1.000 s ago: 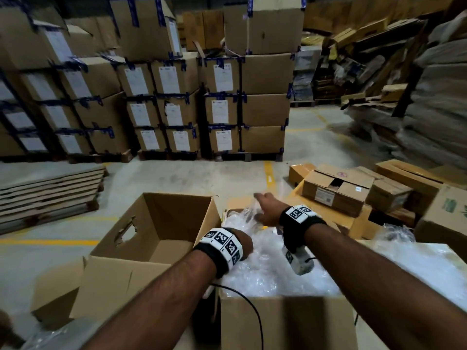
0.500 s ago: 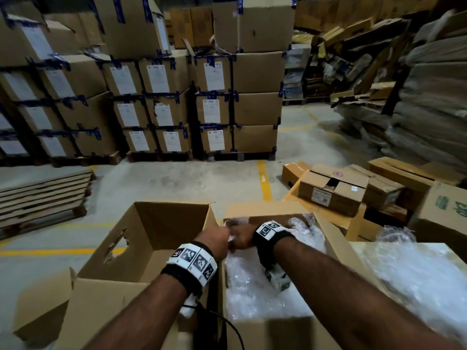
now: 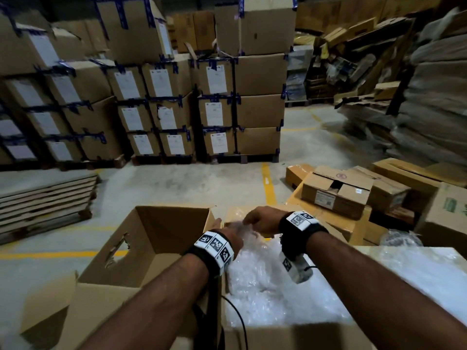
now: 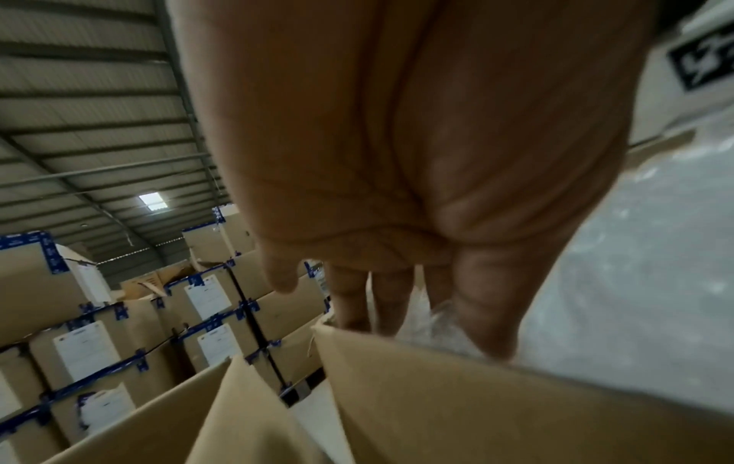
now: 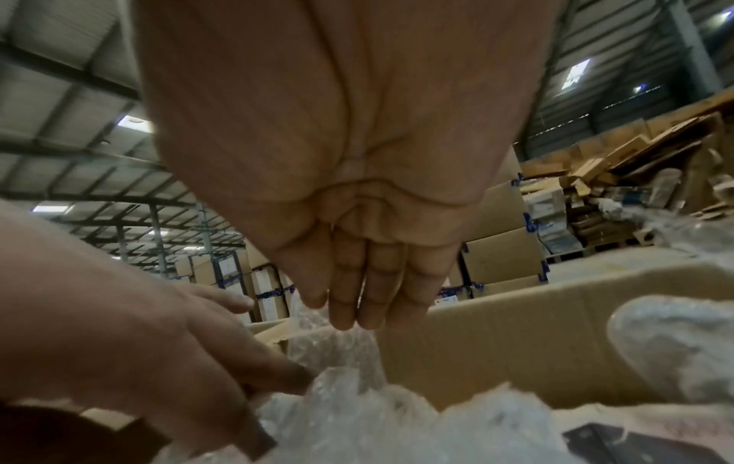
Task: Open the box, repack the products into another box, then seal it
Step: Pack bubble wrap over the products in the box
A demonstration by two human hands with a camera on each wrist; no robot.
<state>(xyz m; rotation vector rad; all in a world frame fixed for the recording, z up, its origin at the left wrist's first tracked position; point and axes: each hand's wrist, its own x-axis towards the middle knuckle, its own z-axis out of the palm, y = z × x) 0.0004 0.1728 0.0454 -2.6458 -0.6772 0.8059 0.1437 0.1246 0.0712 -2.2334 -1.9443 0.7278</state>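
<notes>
Head view: largest is the wall of stacked cartons (image 3: pixel 161 79) on pallets, far beyond the full box (image 3: pixel 298 334); each carries a white label and blue tape, the print too small to read. Right of the full box lies a heap of loose cartons (image 3: pixel 336 193), one with a red round stamp and a pale label, neither legible; another at the far right shows green print I cannot make out. Touching the full box on its left stands the empty box (image 3: pixel 141 251), flaps up, a torn handle hole in its side. The full box is brimming with bubble wrap (image 3: pixel 257 276), and the products, if any, are hidden under it.

Both hands meet at the far left corner of the full box. The left hand (image 3: pixel 228 236) has its fingers reaching down into the wrap by the box wall; whether its grip is closed on the film cannot be told from any view. The right hand (image 3: pixel 262 221) has its fingertips (image 5: pixel 357 314) bunched on a pulled-up peak of wrap, so its grip looks pinched on it.

To do this well, I judge the wrap should be gathered in one bundle and lifted straight up, slowly, since the film may tear or drag small products out. Then carry it across low into the empty box.
</notes>
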